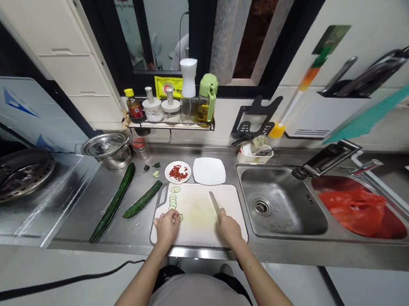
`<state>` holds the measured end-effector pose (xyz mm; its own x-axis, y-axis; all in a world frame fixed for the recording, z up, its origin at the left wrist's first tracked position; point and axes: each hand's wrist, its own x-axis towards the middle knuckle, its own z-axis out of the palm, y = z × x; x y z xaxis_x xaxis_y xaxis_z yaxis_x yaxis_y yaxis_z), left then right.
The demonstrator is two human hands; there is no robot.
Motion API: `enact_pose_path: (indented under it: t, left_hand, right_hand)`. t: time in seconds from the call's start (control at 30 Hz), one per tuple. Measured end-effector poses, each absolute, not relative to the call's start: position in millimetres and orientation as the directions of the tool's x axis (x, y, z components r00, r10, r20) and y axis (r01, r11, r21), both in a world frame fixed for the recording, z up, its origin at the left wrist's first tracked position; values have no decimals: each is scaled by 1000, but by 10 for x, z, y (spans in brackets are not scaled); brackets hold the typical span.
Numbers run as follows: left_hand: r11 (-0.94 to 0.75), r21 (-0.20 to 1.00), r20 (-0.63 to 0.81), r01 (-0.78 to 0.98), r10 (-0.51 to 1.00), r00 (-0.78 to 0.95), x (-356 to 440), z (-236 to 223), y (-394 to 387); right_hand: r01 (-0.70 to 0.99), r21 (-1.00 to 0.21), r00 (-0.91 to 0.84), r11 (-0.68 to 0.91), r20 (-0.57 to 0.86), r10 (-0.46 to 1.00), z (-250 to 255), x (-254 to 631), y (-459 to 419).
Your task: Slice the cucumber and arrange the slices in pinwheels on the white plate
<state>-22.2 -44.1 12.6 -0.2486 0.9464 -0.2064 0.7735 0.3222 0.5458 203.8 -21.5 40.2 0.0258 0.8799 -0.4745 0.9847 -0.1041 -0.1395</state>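
Observation:
A white cutting board [202, 233] lies at the counter's front edge. Along its left side runs a row of overlapping cucumber slices [172, 201]. My left hand [167, 227] is at the near end of this row, its fingers curled and pinched at a cucumber slice [181, 217]; its grip is partly hidden. My right hand [229, 226] is closed round the handle of a knife [214, 202], whose blade points away from me over the board's right part. Left of the board lie a shorter cucumber [142, 199] and a long whole cucumber [115, 204].
Behind the board stand a plate of chopped red pieces [178, 172] and a white plate [209, 171]. Cucumber ends [155, 174] lie nearby. A steel pot [108, 151] is back left, a sink [283, 203] right, and a seasoning shelf [172, 124] above.

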Motion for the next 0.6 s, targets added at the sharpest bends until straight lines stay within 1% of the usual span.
enact_pose_path:
  t: [0.13,0.27,0.6]
  left_hand:
    - [382,510,-189,771,924,-333,-381,98,-393]
    - [412,469,-182,781,911,-371,-448,65,-327]
    - [381,386,-164,840,925,-343,-446,21,-304]
  right_hand:
    - [985,-138,27,-105,-475,880,400,2025,-219]
    - [986,-134,23,-98,-472,881,410,2022,-220]
    - [987,-125,25,-99,-490,871,388,2019,-202]
